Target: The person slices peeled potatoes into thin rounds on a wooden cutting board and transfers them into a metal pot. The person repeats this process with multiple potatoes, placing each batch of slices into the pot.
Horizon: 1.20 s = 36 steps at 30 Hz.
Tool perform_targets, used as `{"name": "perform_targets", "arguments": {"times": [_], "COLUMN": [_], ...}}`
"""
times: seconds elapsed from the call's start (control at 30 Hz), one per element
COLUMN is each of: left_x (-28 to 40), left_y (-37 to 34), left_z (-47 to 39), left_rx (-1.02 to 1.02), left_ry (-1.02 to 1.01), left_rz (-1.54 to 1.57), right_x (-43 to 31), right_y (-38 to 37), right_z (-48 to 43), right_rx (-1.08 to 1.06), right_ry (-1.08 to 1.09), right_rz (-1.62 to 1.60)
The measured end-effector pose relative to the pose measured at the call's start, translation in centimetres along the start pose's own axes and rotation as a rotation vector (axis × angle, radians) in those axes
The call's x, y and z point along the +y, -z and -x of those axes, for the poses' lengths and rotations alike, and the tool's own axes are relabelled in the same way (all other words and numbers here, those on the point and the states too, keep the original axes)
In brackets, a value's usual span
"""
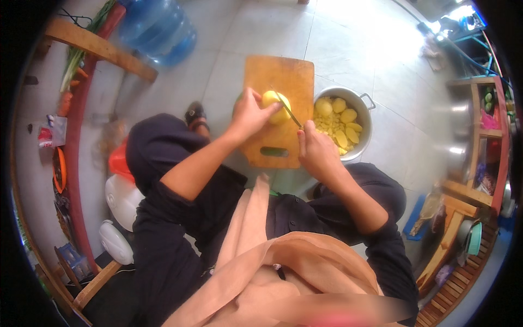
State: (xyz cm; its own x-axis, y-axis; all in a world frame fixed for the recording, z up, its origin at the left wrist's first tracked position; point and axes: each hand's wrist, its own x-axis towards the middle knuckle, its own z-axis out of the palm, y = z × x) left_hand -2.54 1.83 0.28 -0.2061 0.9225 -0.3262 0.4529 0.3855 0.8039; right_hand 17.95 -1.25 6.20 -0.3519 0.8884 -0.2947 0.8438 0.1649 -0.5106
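Observation:
A wooden cutting board [280, 75] with a slot handle lies before me, its handle end towards my body. My left hand [251, 114] holds a peeled yellow potato [280, 108] over the board's middle. In my right hand [320, 149] is a knife [291, 113], its blade slanting up and left across the potato; whether it has cut in, I cannot tell. Just right of the board stands a round metal pot [365, 135] holding small potato pieces, with several larger peeled potatoes or chunks [348, 115] on top.
Grey tiles [347, 53] form the floor. A large blue water bottle [157, 30] is at the upper left. Wooden shelving [102, 49] with green stalks and carrots runs along the left. To the right are another wooden rack [474, 135] and a slatted surface [459, 290].

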Motion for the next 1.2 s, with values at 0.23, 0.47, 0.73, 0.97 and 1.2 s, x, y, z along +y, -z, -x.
{"name": "perform_targets", "arguments": {"times": [0.23,0.47,0.73,0.97,1.2], "left_x": [0.5,1.1,1.3,2.2,0.1], "left_y": [-0.4,0.4,1.2,3.4,2.0], "left_z": [-0.5,-0.6,1.2,1.8,0.6], "left_rx": [0.004,-0.054,0.020,-0.067,0.113], "left_ry": [-0.022,-0.019,-0.277,-0.337,-0.294], "left_rz": [-0.078,-0.073,-0.193,-0.452,-0.116], "right_x": [0.6,1.3,0.9,0.8,0.6], "right_y": [-1.0,-2.9,-4.0,-2.4,-1.7], "right_z": [-0.1,-1.9,-4.0,-3.4,-1.5], "right_rx": [-0.001,-0.018,-0.046,0.049,0.080], "right_ry": [-0.033,-0.001,-0.044,0.005,0.073], "right_rz": [-0.013,0.009,0.078,0.069,-0.041]}}
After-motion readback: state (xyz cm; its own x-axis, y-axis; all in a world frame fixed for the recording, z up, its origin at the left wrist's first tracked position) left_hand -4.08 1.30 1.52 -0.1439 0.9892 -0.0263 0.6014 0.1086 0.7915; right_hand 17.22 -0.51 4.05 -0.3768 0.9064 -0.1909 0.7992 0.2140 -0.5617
